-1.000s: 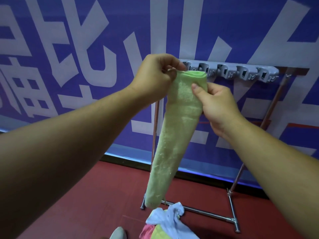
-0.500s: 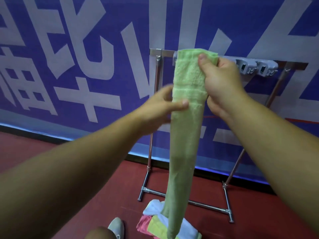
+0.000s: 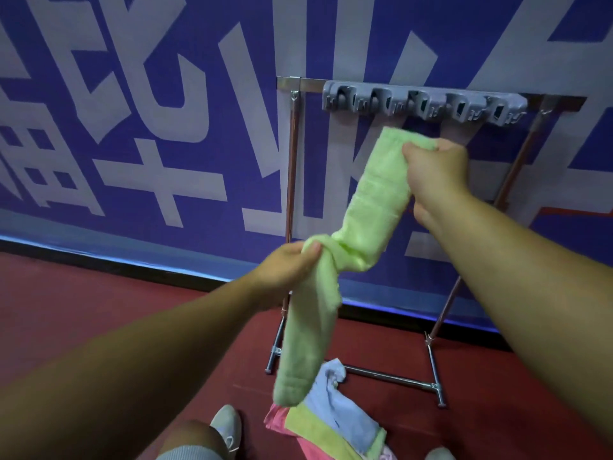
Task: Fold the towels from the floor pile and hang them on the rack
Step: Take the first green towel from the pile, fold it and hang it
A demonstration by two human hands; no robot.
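Two hands are on one green towel [image 3: 371, 207], which is already folded lengthwise into a long narrow strip. My right hand [image 3: 434, 171] is clamped on its top end, just below the grey row of clips [image 3: 424, 102] fixed to the top bar of the rack [image 3: 292, 194]. My left hand [image 3: 285, 270] is closed around the strip near its middle, where the cloth bunches and kinks; below that grip the rest hangs loose, its lower end dangling above the pile [image 3: 335, 423] of blue, yellow-green and pink towels on the red floor, at the rack's left foot.

As I judge it, folding of this towel is nearly done and I am at the halving step: the lower part wants bringing up to meet the top end, or the strip wants laying across the bar. The towel touches neither bar nor clips yet. Next I need to lift my right hand to the level of the top bar, keep the fold from opening at the pinched middle, and let go with my left hand only once the cloth is seated. Several towels on the floor still wait their turn.
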